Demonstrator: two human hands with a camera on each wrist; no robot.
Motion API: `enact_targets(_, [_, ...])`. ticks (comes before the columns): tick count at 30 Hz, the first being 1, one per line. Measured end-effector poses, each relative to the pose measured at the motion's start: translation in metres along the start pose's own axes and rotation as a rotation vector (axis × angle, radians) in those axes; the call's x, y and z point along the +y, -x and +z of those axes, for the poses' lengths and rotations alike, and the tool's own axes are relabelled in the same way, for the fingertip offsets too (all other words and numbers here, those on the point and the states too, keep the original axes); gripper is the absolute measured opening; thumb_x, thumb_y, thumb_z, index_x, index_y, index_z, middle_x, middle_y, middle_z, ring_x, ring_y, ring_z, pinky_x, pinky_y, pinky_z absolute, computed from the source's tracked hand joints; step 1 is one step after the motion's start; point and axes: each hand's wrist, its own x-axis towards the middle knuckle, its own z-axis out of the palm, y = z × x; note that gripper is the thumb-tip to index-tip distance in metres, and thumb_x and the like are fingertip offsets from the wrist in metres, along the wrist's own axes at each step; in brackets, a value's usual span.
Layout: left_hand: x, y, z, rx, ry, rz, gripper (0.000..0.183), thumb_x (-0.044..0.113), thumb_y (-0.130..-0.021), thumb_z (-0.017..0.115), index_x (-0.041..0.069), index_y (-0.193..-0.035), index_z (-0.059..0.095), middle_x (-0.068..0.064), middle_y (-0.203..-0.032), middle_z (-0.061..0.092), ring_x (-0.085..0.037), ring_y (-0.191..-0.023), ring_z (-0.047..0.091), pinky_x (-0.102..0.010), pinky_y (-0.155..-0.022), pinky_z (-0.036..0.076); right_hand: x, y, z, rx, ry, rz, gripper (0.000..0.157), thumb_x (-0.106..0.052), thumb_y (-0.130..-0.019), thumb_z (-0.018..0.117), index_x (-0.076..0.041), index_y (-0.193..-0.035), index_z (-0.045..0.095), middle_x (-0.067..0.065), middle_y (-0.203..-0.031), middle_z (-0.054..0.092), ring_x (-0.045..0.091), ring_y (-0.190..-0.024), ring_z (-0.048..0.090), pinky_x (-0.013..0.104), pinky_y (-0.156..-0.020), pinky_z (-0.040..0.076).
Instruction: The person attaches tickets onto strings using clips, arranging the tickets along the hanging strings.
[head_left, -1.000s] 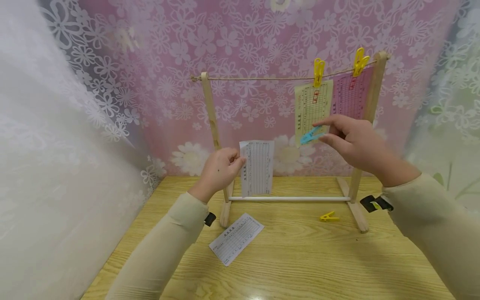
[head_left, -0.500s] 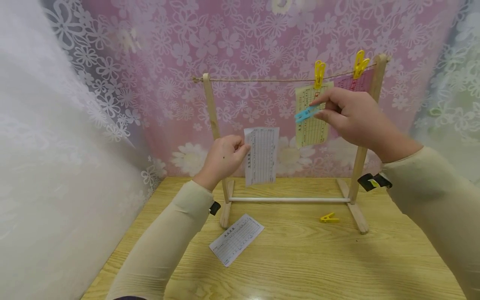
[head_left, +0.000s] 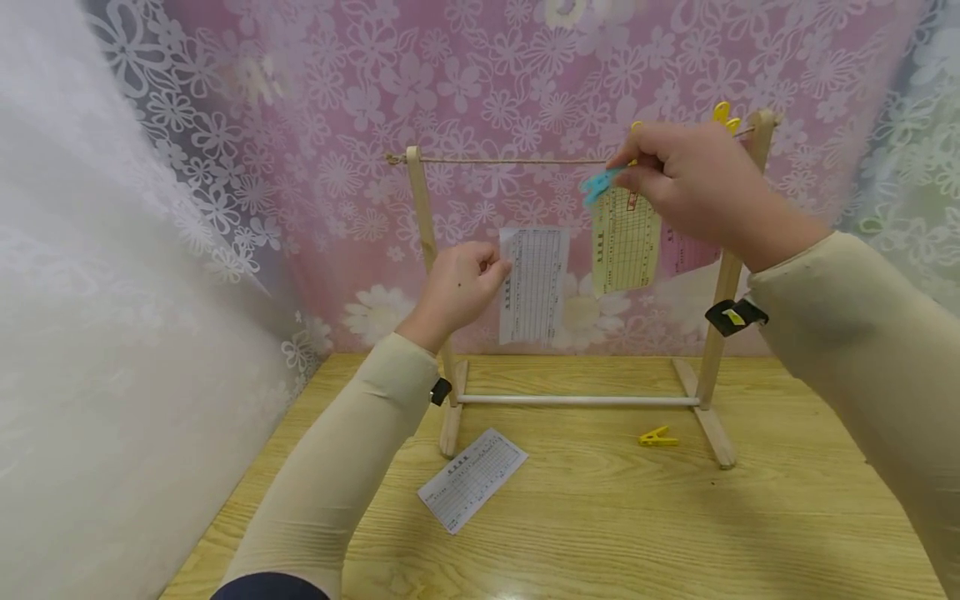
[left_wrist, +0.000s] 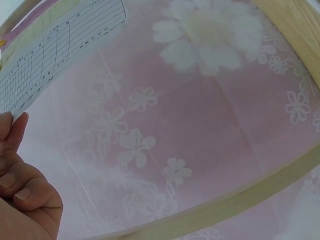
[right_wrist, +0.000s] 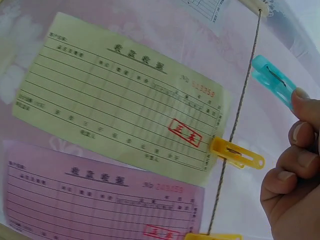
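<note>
A white slip (head_left: 534,287) is pinched near its left edge between the thumb and forefinger of the left hand (head_left: 461,287), and is held hanging below the cord (head_left: 517,160). By the right hand (head_left: 690,179) a blue clip (head_left: 600,185) is pinched at its rear end, with its nose pointed away from the fingertips; whether its nose is parted cannot be told. The two hands are apart, with the slip lying to the right of the left hand and lower than the clip. The slip should be judged light, limp and easily creased, best taken by an edge or corner so that its top is left free. The clip can be expected to be light, stiff and springy, best squeezed at the handles. Beside the right hand, a yellow slip (right_wrist: 120,95) is hung from the cord by a yellow clip (right_wrist: 239,152)
</note>
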Motion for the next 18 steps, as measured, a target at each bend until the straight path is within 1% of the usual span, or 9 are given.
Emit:
enact_targets(1, [0.001,-0.002,0.000,0.002,-0.004,-0.004,0.038,0.025,-0.103,0.061,0.012,-0.070,0.049,-0.002,-0.060,0.044,-0.014,-0.051,0.036,-0.028,-0.052,0.033,-0.001,-0.004,-0.002,-0.013,0.006,0.008,0.020,-0.027,-0.104,0.060,-0.011,-0.107,0.071,0.004,-0.072,0.056,0.018,-0.052,0.038,0.026,-0.045,0.030])
enact_targets(6, [0.005,-0.013,-0.003,0.007,-0.033,-0.036,0.036,0.028,-0.104,0.060,0.013,-0.072,0.050,-0.002,-0.061,0.046,-0.013,-0.051,0.037,-0.027,-0.049,0.032,-0.006,-0.022,-0.011,-0.090,0.023,0.074,0.029,-0.032,-0.107,0.052,-0.011,-0.117,0.070,0.007,-0.079,0.060,0.021,-0.058,0.045,0.028,-0.047,0.034])
enact_targets(10, [0.009,-0.020,-0.003,0.012,-0.054,-0.043,0.036,0.030,-0.104,0.059,0.013,-0.073,0.051,-0.002,-0.063,0.048,-0.013,-0.052,0.040,-0.026,-0.049,0.033,-0.009,-0.032,-0.014,-0.101,0.048,0.100,0.032,-0.033,-0.107,0.050,-0.011,-0.120,0.069,0.008,-0.083,0.061,0.023,-0.062,0.049,0.029,-0.048,0.036])
enact_targets(14, [0.014,-0.026,-0.003,0.031,-0.063,-0.047,0.035,0.030,-0.104,0.059,0.014,-0.073,0.054,-0.001,-0.063,0.051,-0.014,-0.052,0.043,-0.027,-0.050,0.035,-0.012,-0.042,-0.015,-0.111,0.068,0.105,0.033,-0.032,-0.108,0.048,-0.010,-0.124,0.068,0.008,-0.089,0.062,0.024,-0.068,0.050,0.033,-0.055,0.038])
enact_targets(18, [0.019,-0.032,-0.005,0.027,-0.053,-0.079,0.035,0.031,-0.105,0.058,0.015,-0.074,0.056,-0.001,-0.063,0.052,-0.014,-0.052,0.043,-0.027,-0.050,0.034,-0.012,-0.050,-0.014,-0.128,0.069,0.115,0.034,-0.031,-0.109,0.046,-0.009,-0.125,0.067,0.010,-0.099,0.065,0.026,-0.072,0.050,0.038,-0.062,0.040])
